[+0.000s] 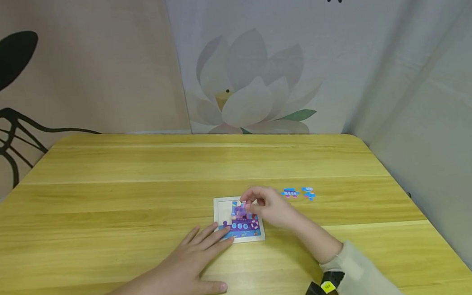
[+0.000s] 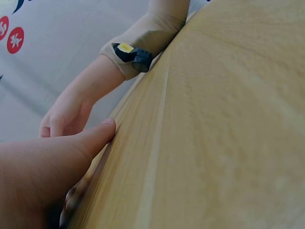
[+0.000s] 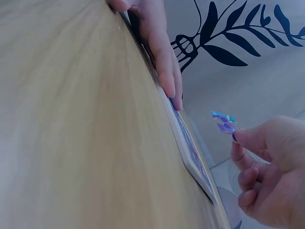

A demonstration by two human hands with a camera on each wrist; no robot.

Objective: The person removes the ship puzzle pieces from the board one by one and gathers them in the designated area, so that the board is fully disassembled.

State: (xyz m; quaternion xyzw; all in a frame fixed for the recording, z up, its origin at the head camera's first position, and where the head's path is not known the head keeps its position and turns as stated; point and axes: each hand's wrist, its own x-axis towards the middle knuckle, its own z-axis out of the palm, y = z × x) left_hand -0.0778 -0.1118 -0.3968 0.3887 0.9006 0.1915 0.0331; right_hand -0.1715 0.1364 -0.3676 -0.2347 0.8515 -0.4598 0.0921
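A white-framed jigsaw puzzle tray (image 1: 222,208) lies on the table, its lower and right parts filled with a purple and blue ship picture and its upper left showing bare white. My left hand (image 1: 188,264) is spread out, its fingertips resting on the tray's lower left and its thumb stretched over the tabletop. Above the tray's upper right, my right hand (image 1: 271,208) pinches a puzzle piece (image 3: 225,125) between thumb and index finger. In the right wrist view the piece is purple and light blue, raised off the tray.
Two loose puzzle pieces, one (image 1: 289,193) beside the other (image 1: 308,193), lie right of the tray. A black wrist camera (image 1: 323,288) sits on the right sleeve. The wooden table (image 1: 122,208) reaches back to a printed curtain (image 1: 252,74).
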